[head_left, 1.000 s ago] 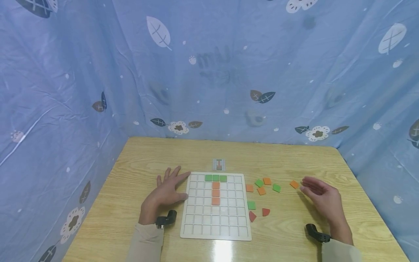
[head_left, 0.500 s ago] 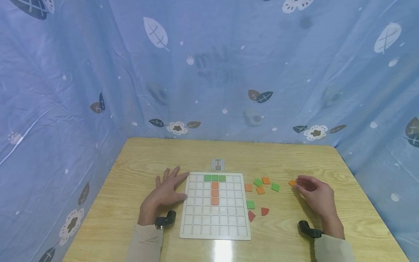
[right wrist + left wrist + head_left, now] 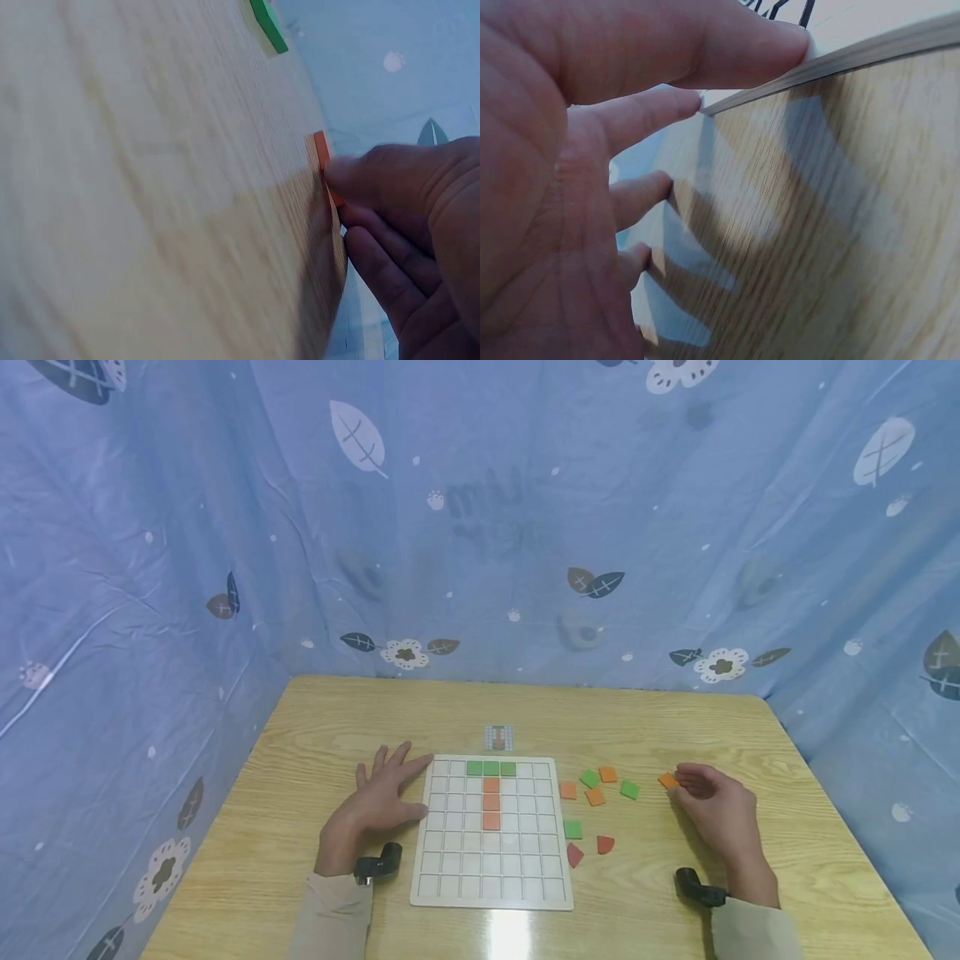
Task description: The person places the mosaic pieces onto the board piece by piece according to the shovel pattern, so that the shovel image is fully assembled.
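A white gridded board (image 3: 460, 864) lies on the table, with a row of green square tiles (image 3: 491, 768) near its far edge and a column of orange square tiles (image 3: 491, 802) below them. Fingers spread, my left hand (image 3: 378, 799) rests at the board's left side; its thumb (image 3: 765, 52) and index fingertip touch the edge. At the right, my right hand (image 3: 722, 810) pinches a loose orange tile (image 3: 665, 781) at the table surface. In the right wrist view the thumb lies against that orange tile (image 3: 322, 150), and the fingers are partly behind it.
Loose green and orange tiles (image 3: 595, 796) lie right of the board, near two red quarter-round pieces (image 3: 605, 844). A small picture card (image 3: 498, 737) sits beyond the board. Blue patterned curtains (image 3: 480, 543) hang behind and beside the wooden table (image 3: 360, 702).
My right hand has moved left to the outlying orange tile, and its thumb and fingers have come together on it. The left hand and the board have stayed put.
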The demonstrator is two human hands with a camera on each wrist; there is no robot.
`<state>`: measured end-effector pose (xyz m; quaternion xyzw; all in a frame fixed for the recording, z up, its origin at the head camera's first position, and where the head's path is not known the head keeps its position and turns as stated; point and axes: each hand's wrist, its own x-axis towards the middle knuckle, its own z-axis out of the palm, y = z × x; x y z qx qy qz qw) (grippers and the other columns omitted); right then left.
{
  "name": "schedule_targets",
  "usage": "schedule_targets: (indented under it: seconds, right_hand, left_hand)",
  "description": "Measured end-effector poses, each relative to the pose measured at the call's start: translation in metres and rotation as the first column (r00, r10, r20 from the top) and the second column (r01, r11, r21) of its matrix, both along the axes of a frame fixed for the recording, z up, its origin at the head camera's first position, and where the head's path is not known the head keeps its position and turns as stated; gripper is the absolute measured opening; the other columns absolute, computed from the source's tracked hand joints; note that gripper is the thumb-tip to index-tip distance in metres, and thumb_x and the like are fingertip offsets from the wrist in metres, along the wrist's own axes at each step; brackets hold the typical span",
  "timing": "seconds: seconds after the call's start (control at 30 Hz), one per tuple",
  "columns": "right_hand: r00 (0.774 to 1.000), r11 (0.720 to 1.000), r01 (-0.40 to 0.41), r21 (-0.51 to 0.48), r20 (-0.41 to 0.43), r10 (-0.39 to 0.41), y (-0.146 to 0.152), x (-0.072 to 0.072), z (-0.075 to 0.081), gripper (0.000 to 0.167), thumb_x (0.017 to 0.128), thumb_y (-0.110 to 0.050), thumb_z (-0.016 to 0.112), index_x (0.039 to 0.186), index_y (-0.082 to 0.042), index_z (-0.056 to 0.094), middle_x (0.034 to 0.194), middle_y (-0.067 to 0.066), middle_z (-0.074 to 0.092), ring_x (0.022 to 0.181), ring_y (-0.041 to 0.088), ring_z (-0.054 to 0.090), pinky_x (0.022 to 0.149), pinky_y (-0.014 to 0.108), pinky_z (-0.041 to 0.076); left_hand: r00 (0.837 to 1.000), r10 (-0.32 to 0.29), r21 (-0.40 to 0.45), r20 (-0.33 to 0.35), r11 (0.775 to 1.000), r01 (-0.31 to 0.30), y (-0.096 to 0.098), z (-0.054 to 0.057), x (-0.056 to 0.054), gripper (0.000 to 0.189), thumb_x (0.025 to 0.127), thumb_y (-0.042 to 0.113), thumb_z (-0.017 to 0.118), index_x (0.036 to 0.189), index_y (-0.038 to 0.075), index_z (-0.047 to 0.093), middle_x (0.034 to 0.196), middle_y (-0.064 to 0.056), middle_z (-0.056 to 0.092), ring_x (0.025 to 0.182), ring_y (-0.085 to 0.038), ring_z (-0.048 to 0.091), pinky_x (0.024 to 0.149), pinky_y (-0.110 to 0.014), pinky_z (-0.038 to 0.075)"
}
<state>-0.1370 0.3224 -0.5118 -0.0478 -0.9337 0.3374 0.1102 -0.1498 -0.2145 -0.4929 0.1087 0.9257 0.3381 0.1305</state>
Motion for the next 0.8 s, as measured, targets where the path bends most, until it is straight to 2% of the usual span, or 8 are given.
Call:
schedule_targets:
  seconds: [0.13, 0.2, 0.3, 0.4, 0.67, 0.73, 0.8]
  right_hand:
    - [1.0, 1.0, 0.008, 0.023, -0.007, -0.008, -0.0008, -0.0004, -0.0016, 0.037, 0.096, -0.017, 0.083, 0.131, -0.005, 0.076, 0.122, 0.017, 0.082, 0.09, -0.003, 0.073, 0.075, 0.002, 0.046]
    - [1.0, 1.0, 0.009, 0.028, -0.015, -0.009, -0.0013, -0.0005, -0.0016, 0.038, 0.095, -0.018, 0.084, 0.13, -0.005, 0.077, 0.121, 0.017, 0.082, 0.091, 0.003, 0.077, 0.075, 0.001, 0.046]
    - [1.0, 0.999, 0.006, 0.031, -0.03, -0.005, -0.003, -0.0008, -0.0019, 0.039, 0.094, -0.02, 0.087, 0.128, -0.004, 0.077, 0.119, 0.018, 0.082, 0.098, 0.026, 0.082, 0.075, 0.0, 0.045]
    - [0.999, 0.999, 0.001, 0.038, -0.045, 0.0, -0.0049, -0.0016, -0.0018, 0.037, 0.094, -0.018, 0.087, 0.126, -0.004, 0.078, 0.117, 0.018, 0.083, 0.1, 0.035, 0.082, 0.074, -0.001, 0.043]
    - [0.999, 0.999, 0.009, 0.048, -0.044, -0.007, -0.0058, -0.003, -0.0014, 0.035, 0.094, -0.013, 0.086, 0.126, -0.003, 0.077, 0.117, 0.019, 0.082, 0.102, 0.037, 0.082, 0.075, -0.001, 0.041]
    - [0.999, 0.999, 0.012, 0.045, -0.043, -0.01, -0.0054, -0.0011, 0.0, 0.035, 0.094, -0.014, 0.085, 0.127, -0.003, 0.078, 0.118, 0.019, 0.082, 0.1, 0.03, 0.082, 0.075, -0.001, 0.042]
    - [0.999, 1.0, 0.013, 0.023, -0.043, -0.012, -0.005, 0.0019, 0.0021, 0.035, 0.095, -0.014, 0.085, 0.127, -0.003, 0.078, 0.119, 0.019, 0.082, 0.093, 0.01, 0.08, 0.074, 0.0, 0.044]
  left_hand:
    - [1.0, 0.001, -0.003, -0.002, 1.0, -0.001, -0.0003, -0.001, 0.0, 0.088, 0.086, 0.019, 0.082, 0.167, 0.019, 0.048, 0.183, -0.023, 0.015, 0.167, -0.056, -0.008, 0.124, -0.084, -0.013]
    - [1.0, 0.0, -0.005, -0.004, 1.0, 0.0, -0.0003, -0.0013, -0.0001, 0.088, 0.086, 0.02, 0.082, 0.167, 0.019, 0.048, 0.183, -0.023, 0.015, 0.167, -0.056, -0.008, 0.124, -0.084, -0.012]
    - [1.0, 0.002, -0.01, -0.007, 1.0, -0.002, 0.0, -0.0008, -0.0004, 0.088, 0.086, 0.02, 0.082, 0.167, 0.019, 0.049, 0.183, -0.023, 0.016, 0.167, -0.056, -0.006, 0.124, -0.084, -0.012]
    - [1.0, 0.006, -0.014, -0.01, 1.0, -0.006, 0.0, -0.0007, -0.0007, 0.088, 0.085, 0.02, 0.082, 0.167, 0.019, 0.049, 0.182, -0.023, 0.017, 0.167, -0.057, -0.006, 0.124, -0.084, -0.012]
    - [1.0, 0.009, -0.001, -0.007, 1.0, -0.009, -0.0004, -0.0026, -0.0006, 0.088, 0.085, 0.019, 0.082, 0.166, 0.02, 0.049, 0.183, -0.023, 0.017, 0.167, -0.056, -0.007, 0.124, -0.084, -0.012]
    - [1.0, 0.007, -0.003, -0.01, 1.0, -0.007, -0.0002, -0.0029, -0.0007, 0.088, 0.085, 0.019, 0.082, 0.167, 0.02, 0.049, 0.183, -0.023, 0.017, 0.167, -0.056, -0.007, 0.124, -0.085, -0.012]
    - [1.0, 0.003, -0.012, -0.01, 1.0, -0.003, 0.0, -0.0034, -0.001, 0.088, 0.085, 0.02, 0.082, 0.167, 0.021, 0.049, 0.183, -0.023, 0.017, 0.167, -0.056, -0.007, 0.124, -0.085, -0.011]
